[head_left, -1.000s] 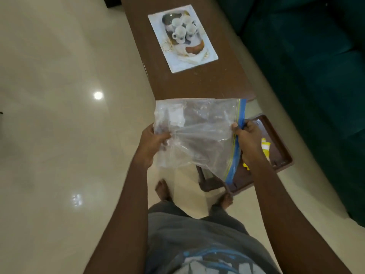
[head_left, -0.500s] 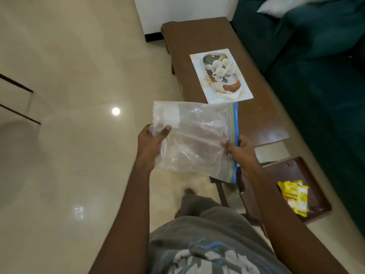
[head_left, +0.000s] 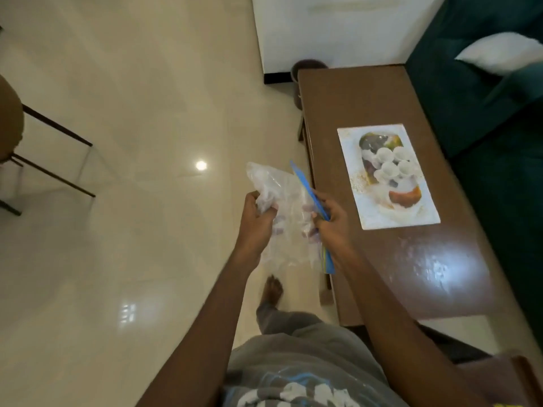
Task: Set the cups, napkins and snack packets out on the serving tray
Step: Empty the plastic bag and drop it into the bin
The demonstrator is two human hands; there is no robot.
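While both grips clamp it, left hand (head_left: 256, 220) at crumpled end, right hand (head_left: 332, 223) at blue seal (head_left: 305, 186): clear plastic zip bag (head_left: 279, 188), likely light, limp, slippery; seal edge holds best.

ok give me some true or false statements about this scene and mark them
1. Both hands, left and right, hold the bag. True.
2. The bag lies on the table. False: it is held over the floor, beside the table.
3. Four cups stand on the white tray. True.
4. The left hand holds the bag's blue strip. False: the right hand does.
5. The sofa is red. False: it is dark green.
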